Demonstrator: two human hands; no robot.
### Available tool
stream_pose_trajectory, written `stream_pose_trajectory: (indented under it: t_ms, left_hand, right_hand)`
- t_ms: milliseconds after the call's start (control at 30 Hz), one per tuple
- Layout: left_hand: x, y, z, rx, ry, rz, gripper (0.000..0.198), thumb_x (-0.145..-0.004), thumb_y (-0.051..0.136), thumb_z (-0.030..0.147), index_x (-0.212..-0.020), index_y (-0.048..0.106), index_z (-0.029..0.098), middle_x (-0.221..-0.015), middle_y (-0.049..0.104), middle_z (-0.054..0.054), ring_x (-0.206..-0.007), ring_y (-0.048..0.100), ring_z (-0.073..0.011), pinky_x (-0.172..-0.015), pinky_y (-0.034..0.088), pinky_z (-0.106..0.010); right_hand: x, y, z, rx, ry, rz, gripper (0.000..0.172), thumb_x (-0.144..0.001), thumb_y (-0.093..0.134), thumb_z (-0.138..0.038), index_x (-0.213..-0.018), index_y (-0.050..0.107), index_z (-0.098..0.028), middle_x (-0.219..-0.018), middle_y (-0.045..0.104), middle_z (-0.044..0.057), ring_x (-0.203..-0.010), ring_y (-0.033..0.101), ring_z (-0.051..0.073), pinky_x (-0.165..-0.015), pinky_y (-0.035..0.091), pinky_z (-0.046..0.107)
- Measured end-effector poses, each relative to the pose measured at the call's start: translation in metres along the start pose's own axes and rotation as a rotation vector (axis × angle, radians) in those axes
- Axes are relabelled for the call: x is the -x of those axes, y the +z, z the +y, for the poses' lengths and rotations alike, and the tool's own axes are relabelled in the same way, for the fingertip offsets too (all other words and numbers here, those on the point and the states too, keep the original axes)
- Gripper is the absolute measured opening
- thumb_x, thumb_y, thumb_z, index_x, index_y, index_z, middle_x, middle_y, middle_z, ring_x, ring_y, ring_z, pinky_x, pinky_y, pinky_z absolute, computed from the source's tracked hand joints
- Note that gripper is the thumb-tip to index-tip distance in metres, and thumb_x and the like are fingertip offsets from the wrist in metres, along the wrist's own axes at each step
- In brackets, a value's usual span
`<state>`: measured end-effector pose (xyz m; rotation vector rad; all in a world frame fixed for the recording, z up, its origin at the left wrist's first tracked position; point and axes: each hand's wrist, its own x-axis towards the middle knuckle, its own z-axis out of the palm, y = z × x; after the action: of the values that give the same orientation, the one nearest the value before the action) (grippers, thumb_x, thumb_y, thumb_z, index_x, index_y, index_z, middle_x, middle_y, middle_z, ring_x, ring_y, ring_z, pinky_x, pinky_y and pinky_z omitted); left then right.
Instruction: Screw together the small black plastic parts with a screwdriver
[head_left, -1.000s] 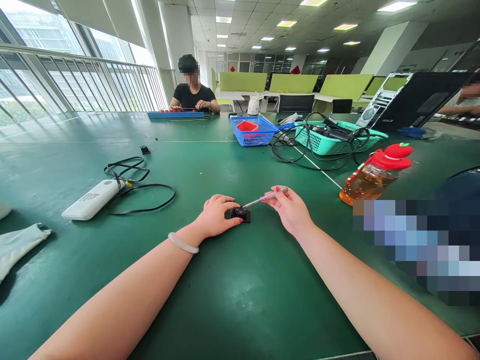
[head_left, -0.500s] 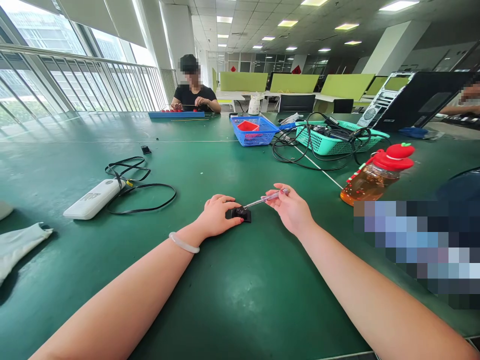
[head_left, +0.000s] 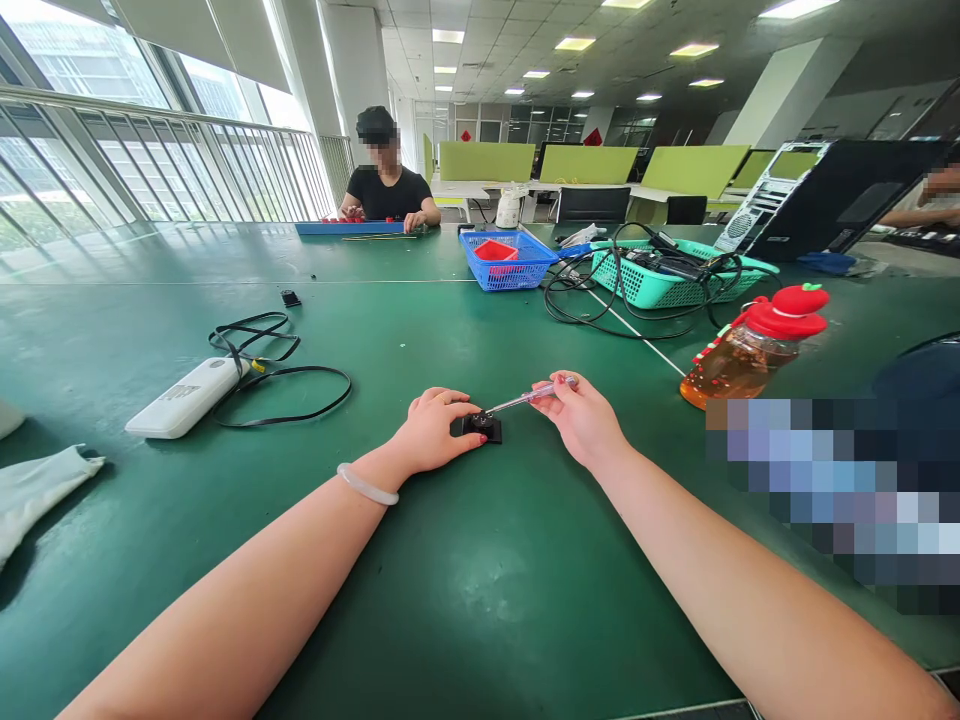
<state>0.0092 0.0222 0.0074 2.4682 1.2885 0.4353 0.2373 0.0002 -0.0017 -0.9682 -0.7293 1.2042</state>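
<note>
On the green tabletop (head_left: 480, 610), a small black block-like part (head_left: 482, 427) lies in front of me, its left side partly covered by my fingers. My left hand (head_left: 433, 432) grips this part between thumb and fingers, and a pale bangle circles that wrist. Pinched in my right hand (head_left: 585, 418) is a screwdriver (head_left: 534, 394) with a clear pinkish handle. Its thin metal shaft slants down to the left, and the tip meets the top of the black part. Exactly what the tip touches is too small to make out.
A white power bank (head_left: 191, 398) with a looped black cable lies left. Farther off are a blue basket (head_left: 514, 270), a teal basket (head_left: 652, 290) of cables and a red-lidded bottle (head_left: 739, 360) at right. A person (head_left: 390, 190) sits across the table.
Both my hands, the black part and the screwdriver stay almost where they were. Across the table, the person's hand has lowered to the tabletop.
</note>
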Motion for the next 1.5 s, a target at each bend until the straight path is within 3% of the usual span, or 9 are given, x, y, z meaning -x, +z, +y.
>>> stream_pose_trajectory:
  t_ms: [333, 667, 967, 1133, 1233, 1500]
  left_hand:
    - [0.0, 0.0, -0.001, -0.006, 0.007, -0.006, 0.04, -0.08, 0.063, 0.051, -0.115, 0.067, 0.033, -0.133, 0.058, -0.004, -0.131, 0.04, -0.0319, -0.111, 0.031, -0.055]
    - [0.0, -0.001, 0.001, -0.004, 0.005, -0.01, 0.04, -0.08, 0.061, 0.052, -0.115, 0.067, 0.033, -0.133, 0.058, -0.004, -0.131, 0.04, -0.0325, -0.11, 0.031, -0.056]
    - [0.0, 0.0, 0.0, -0.01, 0.002, 0.01, 0.041, -0.082, 0.06, 0.051, -0.117, 0.066, 0.032, -0.133, 0.058, -0.005, -0.131, 0.04, -0.0306, -0.111, 0.031, -0.054]
    - [-0.001, 0.001, -0.001, -0.013, -0.008, 0.019, 0.042, -0.082, 0.061, 0.05, -0.119, 0.065, 0.031, -0.133, 0.059, -0.005, -0.131, 0.04, -0.0305, -0.111, 0.032, -0.053]
    - [-0.001, 0.002, -0.001, -0.014, -0.009, 0.021, 0.041, -0.082, 0.061, 0.05, -0.119, 0.066, 0.031, -0.133, 0.059, -0.005, -0.131, 0.041, -0.0304, -0.111, 0.032, -0.053]
    - [-0.001, 0.003, -0.002, -0.015, -0.004, 0.025, 0.041, -0.082, 0.06, 0.05, -0.118, 0.066, 0.03, -0.132, 0.059, -0.005, -0.13, 0.041, -0.0306, -0.111, 0.032, -0.052]
  right_hand:
    - [0.001, 0.001, -0.002, -0.007, 0.025, 0.051, 0.021, -0.076, 0.076, -0.03, -0.076, 0.057, -0.022, -0.071, 0.069, -0.001, -0.073, 0.068, 0.016, -0.08, 0.056, 0.035]
    - [-0.002, -0.004, -0.001, 0.034, -0.078, 0.089, 0.031, -0.071, 0.079, -0.041, -0.074, 0.054, -0.023, -0.069, 0.065, -0.002, -0.071, 0.065, 0.016, -0.08, 0.055, 0.038]
    - [0.002, -0.001, -0.002, 0.129, -0.186, -0.005, 0.039, -0.066, 0.08, -0.054, -0.077, 0.056, -0.024, -0.07, 0.066, -0.003, -0.07, 0.066, 0.016, -0.079, 0.054, 0.037]
    - [0.012, 0.006, -0.006, 0.259, -0.333, -0.156, 0.032, -0.074, 0.075, -0.052, -0.078, 0.06, -0.024, -0.073, 0.066, -0.003, -0.067, 0.064, 0.015, -0.074, 0.053, 0.033]
    - [0.018, 0.008, -0.007, 0.384, -0.343, -0.22, 0.03, -0.075, 0.074, -0.052, -0.076, 0.066, -0.022, -0.067, 0.064, -0.001, -0.065, 0.062, 0.016, -0.07, 0.051, 0.033]
    - [0.024, 0.012, -0.007, 0.338, -0.375, -0.137, 0.031, -0.074, 0.074, -0.052, -0.073, 0.065, -0.023, -0.061, 0.062, -0.001, -0.064, 0.061, 0.017, -0.07, 0.05, 0.035]
